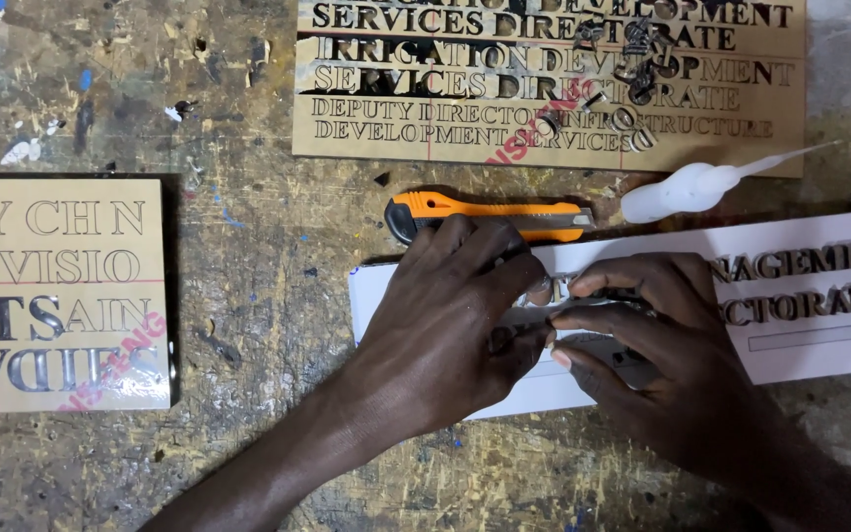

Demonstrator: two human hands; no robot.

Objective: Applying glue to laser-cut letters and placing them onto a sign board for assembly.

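Observation:
My left hand [450, 315] and my right hand [642, 345] meet fingertip to fingertip over a white rectangular sign plate [810, 335] lying on the workbench. Between the fingertips sits a small dark cut-out letter [544, 313], pinched and pressed against the plate. Raised dark letters stand in two rows on the right part of the plate. An orange and black utility knife [490, 212] lies just beyond my left hand, touching neither hand.
A white glue bottle [691, 187] with a long nozzle lies behind the plate. A gold sheet [554, 138] with cut-out lettering and loose letters lies at the back. Another gold lettered sheet [56, 296] rests at the left. The wooden bench [248, 197] is scarred and paint-spattered.

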